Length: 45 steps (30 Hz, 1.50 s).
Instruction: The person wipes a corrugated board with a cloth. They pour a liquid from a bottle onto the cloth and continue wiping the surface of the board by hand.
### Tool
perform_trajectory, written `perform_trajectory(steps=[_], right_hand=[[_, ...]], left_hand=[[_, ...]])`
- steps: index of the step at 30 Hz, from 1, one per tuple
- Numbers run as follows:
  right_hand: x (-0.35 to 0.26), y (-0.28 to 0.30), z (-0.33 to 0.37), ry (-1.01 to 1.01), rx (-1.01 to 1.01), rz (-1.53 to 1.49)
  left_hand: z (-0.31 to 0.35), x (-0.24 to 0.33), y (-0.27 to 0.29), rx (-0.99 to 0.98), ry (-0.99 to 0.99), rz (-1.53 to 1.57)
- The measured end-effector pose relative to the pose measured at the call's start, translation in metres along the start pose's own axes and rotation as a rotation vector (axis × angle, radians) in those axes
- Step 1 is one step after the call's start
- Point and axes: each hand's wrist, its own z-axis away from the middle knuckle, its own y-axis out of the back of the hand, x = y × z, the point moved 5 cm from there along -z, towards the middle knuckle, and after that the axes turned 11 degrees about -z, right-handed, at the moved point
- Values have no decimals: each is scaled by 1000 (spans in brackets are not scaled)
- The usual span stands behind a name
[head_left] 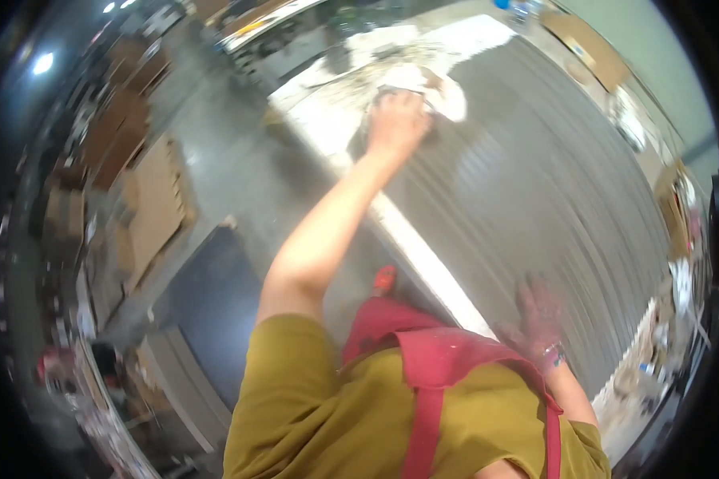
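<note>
My left hand [399,126] is stretched far out over a large grey panel [527,176]. Its fingers are curled onto a bunched white rag [449,97], which lies against the panel near its far left edge. What is under the fingers is partly hidden. Closer to my body, my right hand [538,313] rests flat on the panel with fingers spread, holding nothing. That hand looks stained reddish-grey and is slightly blurred. Fine parallel streaks run along the panel. A white edge [427,259] borders it on my side.
Crumpled white material [327,88] lies beyond my left hand. A dark blue-grey sheet [216,307] leans low on the left, near cardboard pieces [153,211]. Along the right side runs a cluttered ledge with a cardboard piece [587,49] at its far end.
</note>
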Motion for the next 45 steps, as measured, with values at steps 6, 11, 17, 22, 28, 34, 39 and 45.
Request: perform_trajectory(steps=[6, 11, 17, 22, 28, 34, 39, 45], right_hand=[[22, 11, 10, -71, 55, -126], [28, 1, 20, -134, -6, -25], [29, 1, 20, -152, 10, -4], [29, 20, 24, -303, 68, -81], [121, 69, 105, -724, 592, 101], [223, 21, 140, -1156, 536, 328], [227, 17, 134, -1101, 585, 260], [212, 24, 133, -1093, 610, 221]], left_hand=[[120, 263, 12, -264, -751, 598], [33, 136, -72, -556, -544, -39], [-78, 91, -71, -411, -301, 49], [74, 231, -43, -425, -845, 375], [-6, 126, -104, -481, -693, 171], [-101, 152, -116, -423, -555, 207], [49, 301, -128, -514, -918, 458], [-35, 193, -193, -605, -788, 13]])
